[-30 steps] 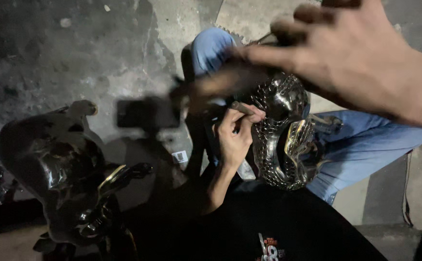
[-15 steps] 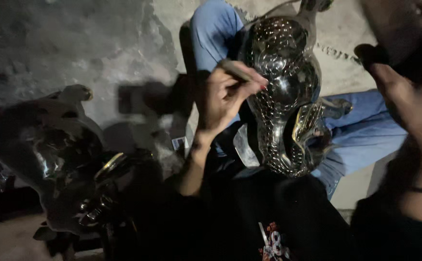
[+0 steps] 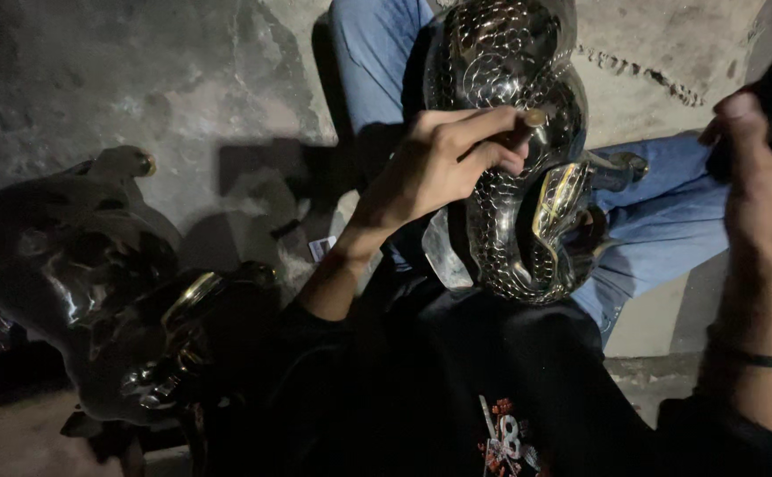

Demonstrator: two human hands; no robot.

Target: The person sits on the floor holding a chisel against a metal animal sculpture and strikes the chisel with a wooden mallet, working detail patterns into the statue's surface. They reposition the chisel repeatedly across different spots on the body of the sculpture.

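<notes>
The big shiny snake statue sits on the person's lap, btw the legs in blue jeans, standing up tall. It is dark w/ lots of tiny scales, and gold lines on the snake head low at the right side.

The left hand is curled tight round a thin tool, maybe a brush or pen; can't tell which. Its round tip touches the statue's body up high, near the middle. So the work now looks like painting or touching up the scales.

The right hand is up at the right edge, away from the statue. It seems to grip sth dark, but that bit is blurry and cut off, so can't tell what it is or how tight the grip is.

How far along? My guess: quite far. Most scales already shine and the gold on the head looks done. The part under the tool tip seems to be the bit in hand. The back of the statue is hidden, so can't say what is left there.

On the floor at the left stands another dark animal statue, well apart, w/ a bit of gold on it.
</notes>
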